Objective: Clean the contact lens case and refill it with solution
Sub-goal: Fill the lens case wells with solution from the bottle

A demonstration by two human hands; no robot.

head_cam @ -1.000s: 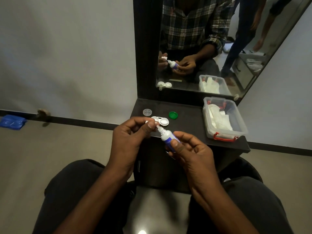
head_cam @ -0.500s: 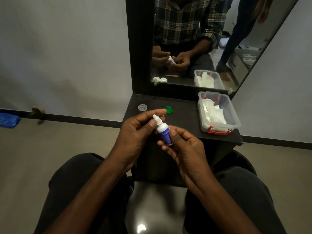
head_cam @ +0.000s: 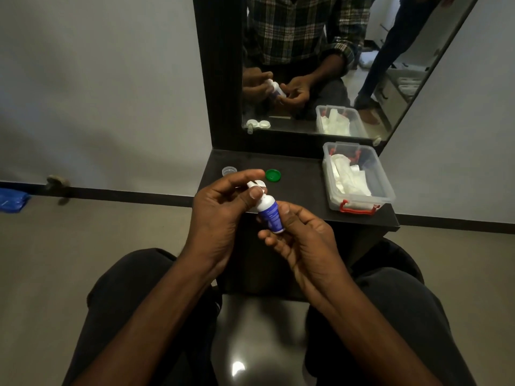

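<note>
A small white solution bottle (head_cam: 269, 213) with a blue label is held upright over the front edge of the dark shelf (head_cam: 301, 182). My right hand (head_cam: 301, 240) grips its body from the right. My left hand (head_cam: 223, 213) pinches the white nozzle at the top, thumb against the neck. The white contact lens case (head_cam: 261, 183) lies on the shelf just behind my fingers, mostly hidden. A green cap (head_cam: 272, 174) lies to its right and a small clear cap (head_cam: 229, 171) to its left.
A clear plastic box (head_cam: 381, 188) with red latches holds white tissues at the shelf's right end. A mirror (head_cam: 320, 65) rises behind the shelf and reflects a standing person. My knees are below the shelf.
The bottle has stayed upright while my left thumb slid down from the nozzle tip to the neck. The view shifted slightly, and the lens case is now partly visible behind my fingers.
</note>
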